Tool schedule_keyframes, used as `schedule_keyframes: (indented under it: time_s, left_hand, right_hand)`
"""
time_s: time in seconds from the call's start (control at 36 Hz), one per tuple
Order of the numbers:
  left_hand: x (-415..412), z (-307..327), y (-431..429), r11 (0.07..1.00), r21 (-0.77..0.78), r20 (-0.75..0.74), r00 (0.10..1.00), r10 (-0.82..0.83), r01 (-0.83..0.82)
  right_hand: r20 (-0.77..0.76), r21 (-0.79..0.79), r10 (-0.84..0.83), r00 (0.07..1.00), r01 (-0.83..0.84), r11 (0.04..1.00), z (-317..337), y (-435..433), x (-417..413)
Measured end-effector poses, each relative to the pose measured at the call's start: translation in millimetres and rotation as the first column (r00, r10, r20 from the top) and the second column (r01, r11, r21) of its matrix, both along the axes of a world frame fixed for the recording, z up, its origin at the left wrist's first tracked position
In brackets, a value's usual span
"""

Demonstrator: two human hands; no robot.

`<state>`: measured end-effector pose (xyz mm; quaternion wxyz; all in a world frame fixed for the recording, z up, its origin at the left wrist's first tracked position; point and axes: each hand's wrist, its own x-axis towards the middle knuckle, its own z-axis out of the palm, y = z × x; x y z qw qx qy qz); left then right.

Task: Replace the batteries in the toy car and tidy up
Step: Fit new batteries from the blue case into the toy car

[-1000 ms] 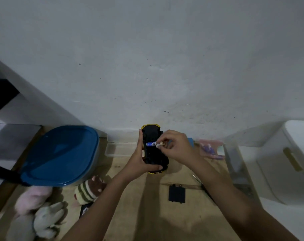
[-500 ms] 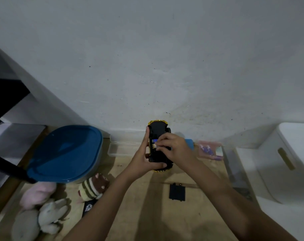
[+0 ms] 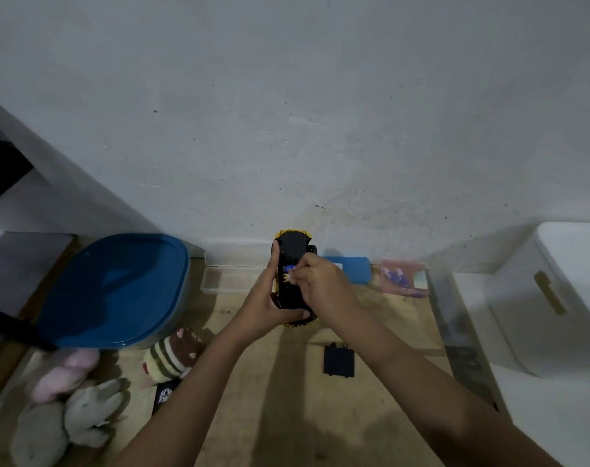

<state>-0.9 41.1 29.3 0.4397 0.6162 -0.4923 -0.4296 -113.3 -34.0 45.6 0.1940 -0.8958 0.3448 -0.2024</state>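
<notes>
Fingers of the right hand are bunched narrow, pinching a small battery at the open bay in the underside of the toy car. Can't tell how far it's seated. The left hand wraps the car from the side, thumb up its left edge & fingers curled under the rear. It holds the car belly-up above the wooden table, close to the wall.

Handling, as a guess: the car is prob. light, w/ a rigid, slightly slick plastic shell. Grip it by the flanks, not the wheels (they'd likely roll). The battery is hard & smooth, so pinch it mid-body. The battery cover lies loose on the table and looks thin & stiff, so take it by the edges.

Writing: the battery's blue wrap is too small to read. A black card by the striped plush bears a white logo, illegible.
</notes>
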Motion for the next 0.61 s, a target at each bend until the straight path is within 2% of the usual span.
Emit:
schedule_keyframes:
  time_s: [0.14, 0.22, 0.36, 0.44, 0.61]
  left_hand:
    - [-4, -5, -5, 0.998, -0.007, -0.098, 0.993, 0.063, -0.064]
    - [-4, -9, -10, 0.997, -0.005, -0.151, 0.985, 0.080, -0.081]
    - [-2, -4, -14, 0.996, -0.024, -0.129, 0.988, 0.088, -0.091]
    - [0, 2, -16, 0.995, -0.048, -0.067, 0.994, 0.084, -0.087]
    - [1, 13, -17, 0.997, -0.058, -0.017, 0.999, 0.052, -0.053]
  right_hand:
    - [0.112, 0.224, -0.144, 0.983, 0.117, 0.968, 10, -5, 4]
    - [0.177, 0.346, -0.275, 0.945, 0.202, 0.916, 11, -6, 7]
    - [0.211, 0.480, -0.429, 0.878, 0.289, 0.828, 12, -19, 4]
    - [0.225, 0.602, -0.463, 0.857, 0.251, 0.758, 15, -24, 2]
    - [0.263, 0.671, -0.451, 0.853, 0.175, 0.720, 17, -29, -3]
